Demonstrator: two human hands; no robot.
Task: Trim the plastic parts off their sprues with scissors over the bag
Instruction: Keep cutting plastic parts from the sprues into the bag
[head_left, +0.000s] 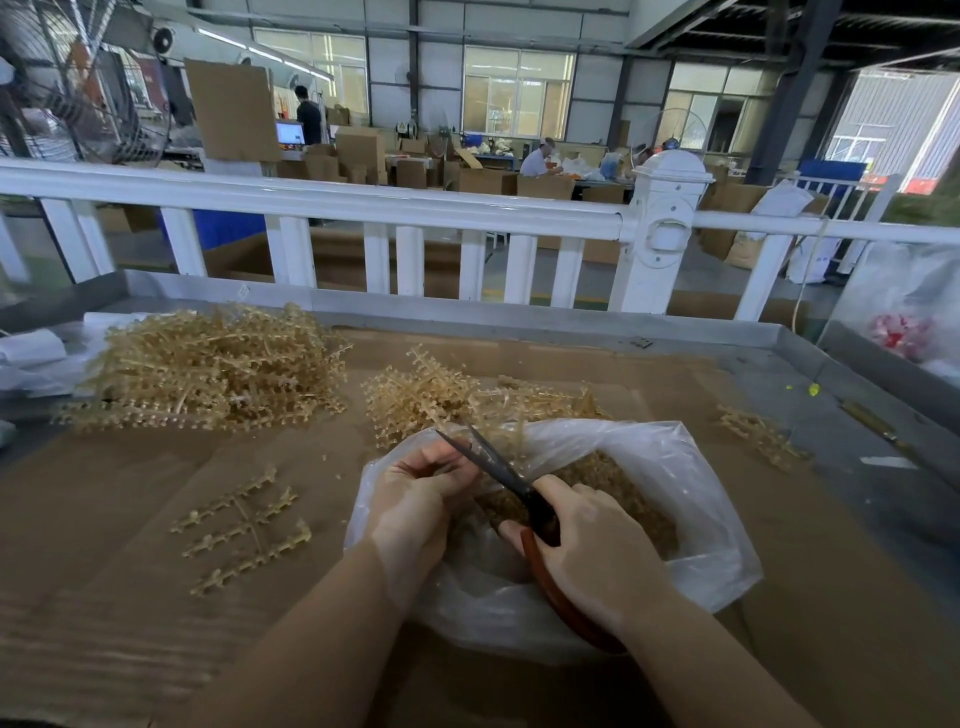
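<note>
Both hands meet over the open mouth of the clear plastic bag (691, 499), which lies on the cardboard-covered counter (130, 597) and holds a heap of tan trimmed parts (618, 483) just beyond the right hand. The left hand (415, 499) has its fingers curled, pinching something small at the blades; what it is cannot be made out. The right hand (597, 551) grips the red handles of the scissors (498, 467), whose dark blades are parted and point up and away to the left. A bare sprue (244, 530) lies flat to the left of the left hand. Beyond both hands sit a small sprue pile (421, 395) and, further left, a large sprue pile (208, 364).
</note>
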